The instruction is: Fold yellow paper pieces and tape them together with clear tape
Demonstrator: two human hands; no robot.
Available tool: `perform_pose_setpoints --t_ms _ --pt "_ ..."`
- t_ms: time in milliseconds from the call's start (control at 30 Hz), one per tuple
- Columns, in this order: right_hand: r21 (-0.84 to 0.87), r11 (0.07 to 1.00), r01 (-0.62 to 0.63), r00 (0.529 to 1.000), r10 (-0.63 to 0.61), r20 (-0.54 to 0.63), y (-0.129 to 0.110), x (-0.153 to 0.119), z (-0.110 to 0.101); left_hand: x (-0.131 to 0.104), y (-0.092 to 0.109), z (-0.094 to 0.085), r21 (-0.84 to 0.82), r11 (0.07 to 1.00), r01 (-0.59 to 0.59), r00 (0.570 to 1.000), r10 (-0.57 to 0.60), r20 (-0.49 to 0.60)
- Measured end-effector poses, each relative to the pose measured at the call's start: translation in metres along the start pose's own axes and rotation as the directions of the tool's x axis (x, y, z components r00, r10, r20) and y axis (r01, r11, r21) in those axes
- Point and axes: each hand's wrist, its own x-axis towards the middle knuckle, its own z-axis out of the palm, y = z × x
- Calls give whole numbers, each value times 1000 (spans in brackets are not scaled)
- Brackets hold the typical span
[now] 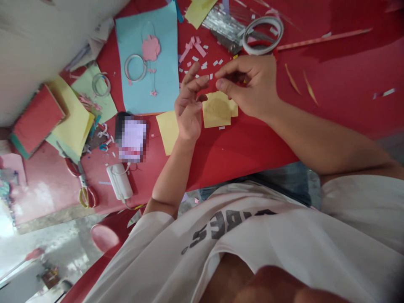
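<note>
My left hand (190,107) is raised over the red table, palm turned inward. Its fingers are loosely bent and apart, with nothing visible in them. Facing it, my right hand (251,82) has thumb and forefinger pinched together; anything between the tips is too small to make out. Below and between the hands lies a cut piece of yellow paper (217,111), partly shaded. Another yellow paper (167,131) is partly hidden behind my left hand and wrist. Small white paper bits (204,65) and folded pink paper strips (192,46) lie just beyond my fingers.
Blue paper (167,38) carries a pink paper flower (151,48) and a tape roll (135,67). Larger tape roll (279,35) and pencil (325,39) lie beyond my right hand. Phone (134,136), white power bank (120,181), scissors (82,181) and red notebook (38,118) are leftward.
</note>
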Motion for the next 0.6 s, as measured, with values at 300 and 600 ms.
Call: perform_pose_setpoints --t_ms 300,600 --pt "-105 991 84 995 -78 59 -9 0 -3 -5 21 5 90 995 -43 987 28 157" --pt "-292 951 97 991 -66 115 -2 -4 -4 -5 4 7 96 993 -69 988 54 143"
